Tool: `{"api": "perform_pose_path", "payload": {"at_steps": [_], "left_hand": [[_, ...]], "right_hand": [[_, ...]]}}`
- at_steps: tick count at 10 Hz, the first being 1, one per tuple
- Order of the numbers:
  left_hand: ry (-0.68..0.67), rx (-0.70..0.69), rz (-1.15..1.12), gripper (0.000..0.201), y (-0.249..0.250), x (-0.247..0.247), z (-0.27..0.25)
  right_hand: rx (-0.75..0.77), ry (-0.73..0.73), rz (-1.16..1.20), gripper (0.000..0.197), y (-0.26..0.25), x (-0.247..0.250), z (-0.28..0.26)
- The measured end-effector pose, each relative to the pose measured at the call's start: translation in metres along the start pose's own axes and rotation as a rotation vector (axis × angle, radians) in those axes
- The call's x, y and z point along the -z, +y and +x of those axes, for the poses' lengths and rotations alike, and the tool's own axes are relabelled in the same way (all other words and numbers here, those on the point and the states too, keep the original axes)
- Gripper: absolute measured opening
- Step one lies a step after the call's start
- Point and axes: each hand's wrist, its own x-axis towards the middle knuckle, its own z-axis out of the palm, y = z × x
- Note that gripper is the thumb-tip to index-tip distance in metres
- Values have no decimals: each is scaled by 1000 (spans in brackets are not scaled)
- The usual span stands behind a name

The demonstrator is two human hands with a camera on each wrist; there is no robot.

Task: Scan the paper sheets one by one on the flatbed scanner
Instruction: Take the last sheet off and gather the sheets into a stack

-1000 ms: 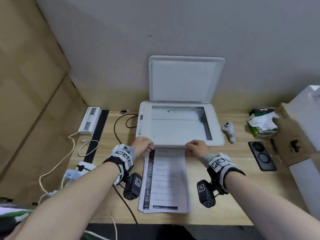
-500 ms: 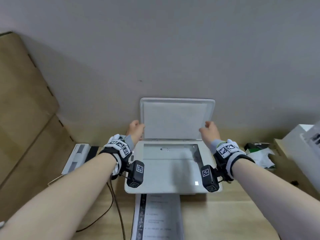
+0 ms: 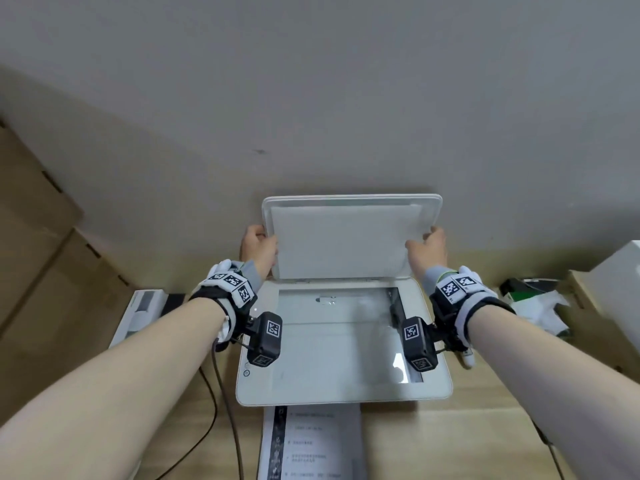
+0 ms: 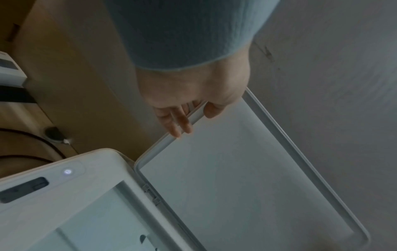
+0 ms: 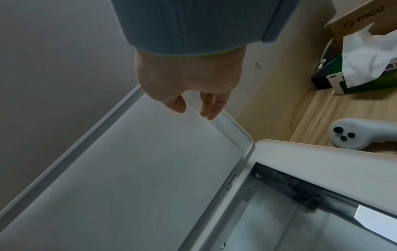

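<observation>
The white flatbed scanner (image 3: 343,396) sits on the desk with its lid (image 3: 346,237) raised against the wall. My left hand (image 3: 259,247) grips the lid's left edge, thumb on the inner face and fingers behind (image 4: 193,117). On the opposite edge my right hand (image 3: 426,251) holds the lid (image 5: 150,161) the same way (image 5: 193,108). A pale sheet seems to lie on the lower part of the glass (image 3: 339,355). A stack of printed paper sheets (image 3: 311,445) lies on the desk just in front of the scanner.
A tissue box (image 3: 533,299) and a cardboard box (image 5: 361,13) stand at the right, with a white controller (image 5: 352,134) beside the scanner. Dark cables (image 3: 221,393) run left of it, near a white device (image 3: 142,306). The wall is close behind the lid.
Both hands left the top of the paper stack, reached up to the lid's side edges and took hold, sliding a little higher. The head view tilted upward.
</observation>
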Motion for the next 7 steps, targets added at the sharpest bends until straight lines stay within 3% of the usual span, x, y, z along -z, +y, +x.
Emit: {"api": "perform_pose_path", "payload": {"at_steps": [2,4,6,7], "left_hand": [[7,-88,53,29,-4,29,-48],[-22,-134,125,37,-38,43,-129],[-88,-47,153,39,-84,51,-189],[-144,34,178,38,-98,50,-204]], "right_hand": [[-29,17,-12,52,13,25,-46],[-98,-27,-81,52,59,66,-124],[-124,-207,-184,29,96,96,-189],[-175,-280,-211,48,121,97,-190]]}}
